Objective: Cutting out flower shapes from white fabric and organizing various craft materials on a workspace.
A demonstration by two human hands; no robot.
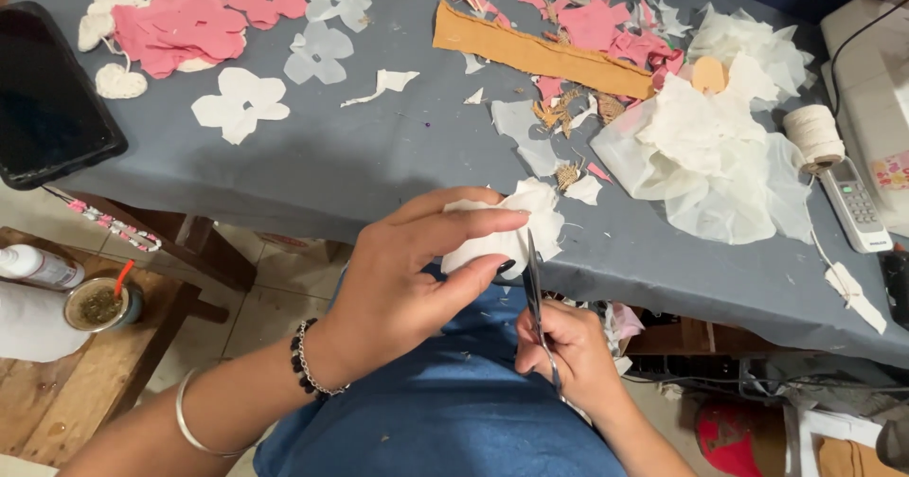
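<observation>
Head | left hand pinches white fabric | right hand grips scissors, blades up, near-vertical

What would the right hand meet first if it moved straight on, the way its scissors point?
The right hand points its scissors up at the white fabric piece in the left hand; that comes first, probably touching already.

Left wrist: black beaded bracelet; silver bangle farther up forearm. Dark nail polish. Blue garment on torso.
</observation>
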